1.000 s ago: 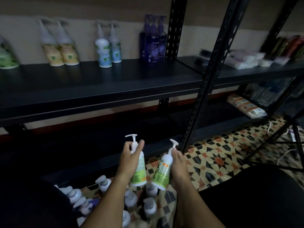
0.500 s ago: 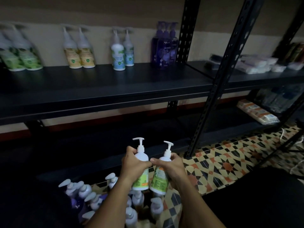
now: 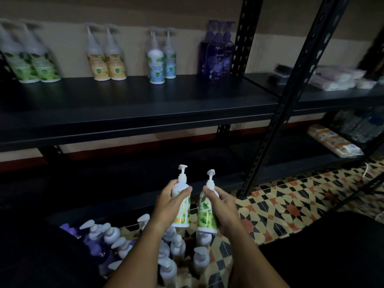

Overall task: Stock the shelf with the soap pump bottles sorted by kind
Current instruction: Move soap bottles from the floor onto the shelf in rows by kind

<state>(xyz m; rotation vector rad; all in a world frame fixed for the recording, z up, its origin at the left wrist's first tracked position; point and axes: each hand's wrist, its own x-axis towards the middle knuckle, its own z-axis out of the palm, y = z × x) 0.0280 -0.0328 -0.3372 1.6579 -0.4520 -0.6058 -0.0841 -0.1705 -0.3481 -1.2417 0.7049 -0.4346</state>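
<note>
Left hand [image 3: 166,204] grips green-label bottle [image 3: 182,206], thumb across its front. Right hand [image 3: 223,206] grips second green-label bottle [image 3: 205,213], pump tilted right. Both bottles held side by side, just apart, low in front of shelf [image 3: 133,109]. On shelf, pairs sorted: green bottles [image 3: 31,63] far left, yellow bottles [image 3: 106,63], blue bottles [image 3: 161,63], purple bottles [image 3: 216,57] by upright post. Below hands, heap of loose bottles [image 3: 116,242] on patterned floor [image 3: 291,200].
</note>
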